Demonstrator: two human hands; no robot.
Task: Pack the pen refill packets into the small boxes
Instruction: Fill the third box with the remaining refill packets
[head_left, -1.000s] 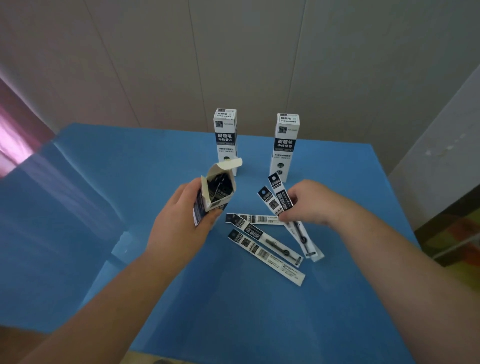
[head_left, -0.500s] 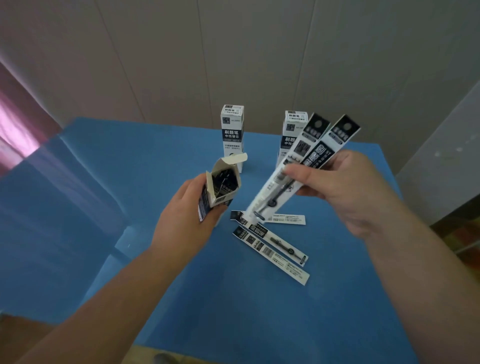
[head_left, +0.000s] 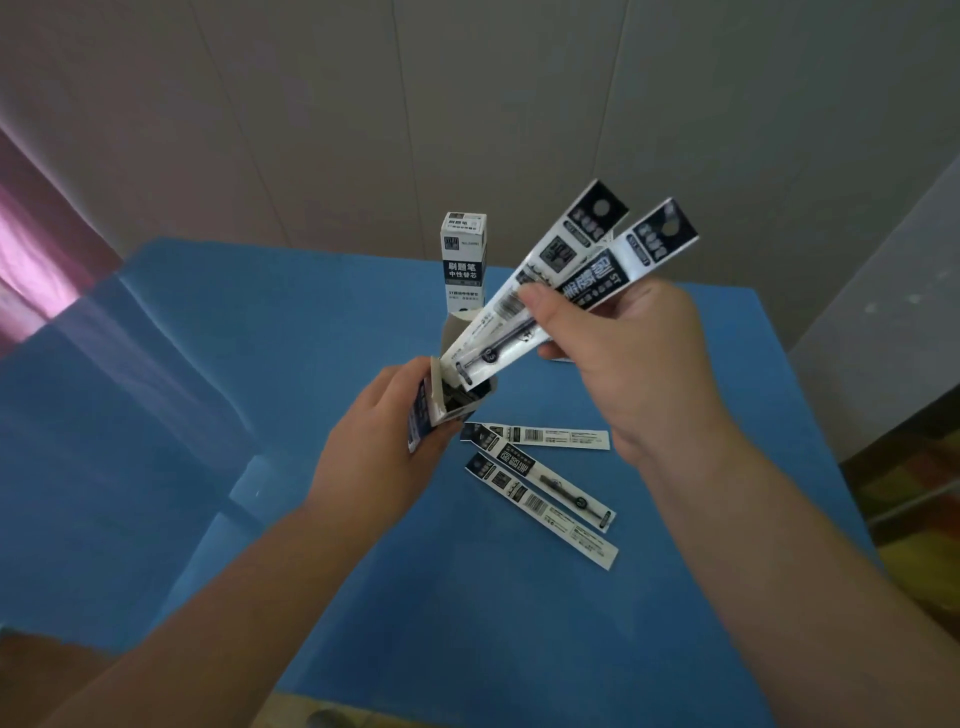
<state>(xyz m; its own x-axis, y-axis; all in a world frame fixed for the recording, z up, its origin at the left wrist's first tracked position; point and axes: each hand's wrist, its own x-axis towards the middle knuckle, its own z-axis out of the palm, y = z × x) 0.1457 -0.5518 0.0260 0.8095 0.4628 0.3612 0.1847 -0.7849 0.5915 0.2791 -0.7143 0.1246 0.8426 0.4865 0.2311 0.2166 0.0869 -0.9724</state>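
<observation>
My left hand (head_left: 374, 447) grips a small open box (head_left: 441, 400), its flap up and dark refills showing inside. My right hand (head_left: 634, 358) pinches two refill packets (head_left: 582, 270), fanned apart at their black tops. Their lower ends sit at the mouth of the open box. Three more packets (head_left: 540, 478) lie flat on the blue table (head_left: 260, 364), just right of my left hand. A closed white-and-dark box (head_left: 464, 260) stands upright behind. The second standing box is hidden behind my right hand and the packets.
The table ends at a pale panelled wall (head_left: 467, 104) at the back. Its right edge drops to a floor with a coloured mat (head_left: 914, 499). A pink curtain (head_left: 41, 249) hangs at the far left.
My right hand lifted two packets off the table, swung them up and brought their lower ends down to the open box. The left hand kept holding the box, tilting it slightly.
</observation>
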